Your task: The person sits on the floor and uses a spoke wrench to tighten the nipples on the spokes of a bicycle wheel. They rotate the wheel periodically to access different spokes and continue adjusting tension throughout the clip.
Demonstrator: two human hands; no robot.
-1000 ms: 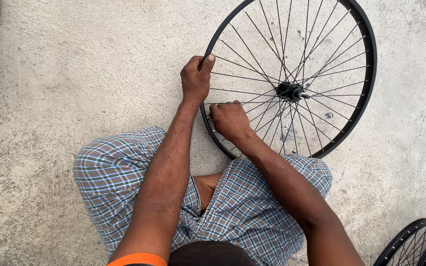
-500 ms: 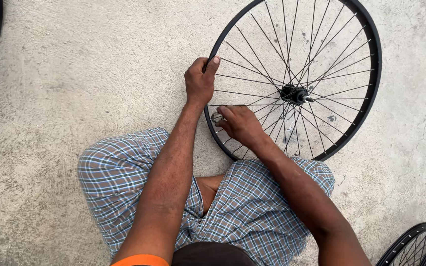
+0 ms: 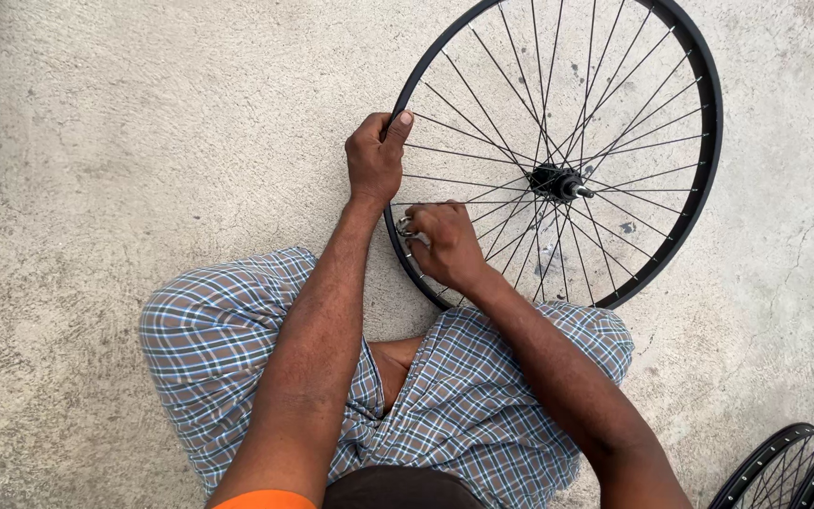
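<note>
Two hands on a spoked wheel (image 3: 699, 141) over rough concrete floor (image 3: 143, 141) (left hand (image 3: 375, 158) gripping rim, right hand (image 3: 445, 243) pinching a small metal tool (image 3: 405, 226)).

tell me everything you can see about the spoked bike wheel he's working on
The bicycle wheel is a bare black rim with no tyre, thin metal spokes crossing to a dark hub with a short axle stub. It lies on the concrete floor, its near edge against the plaid shorts. The left hand grips the rim on its near-left side. The right hand rests among the spokes, holding a small silvery tool at the rim.
</note>
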